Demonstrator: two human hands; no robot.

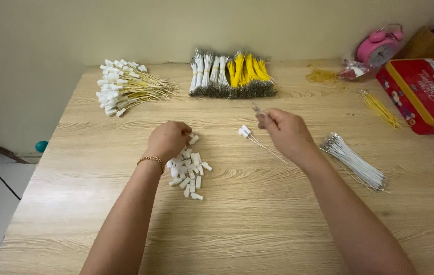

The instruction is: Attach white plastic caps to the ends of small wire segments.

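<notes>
The left hand (168, 140) is resting knuckles-up on the surface (237, 229), its fingers curled down into a pile of small white plugs (189, 170); whether it is pinching one I cannot tell, since the fingertips are hidden under the hand. The right hand (285, 133) is hovering just above the surface to the right, its grip closed narrow on the tip of a thin wire (256, 108) that is sticking up past the fingers. A finished wire with plug (247, 133) is lying between the two hands, its lead trailing under the right wrist.

The wire looks very light and springy, likely to bend or slip if taken far from its end, so a pinch near the bared tip seems best. The plugs seem hard, tiny and light, easy to scatter with a careless sweep; taking one by its sides should do.

Loose white wires (354, 163) are lying just right of the right forearm. At the back are sitting bundles of white and yellow wires (232, 76), with finished plugged leads (125, 86) back left. A red tin (421, 94) and a pink clock (379, 47) are crowding the right rear corner. The near half of the surface is offering open room; the left edge is well apart from the plugs.
</notes>
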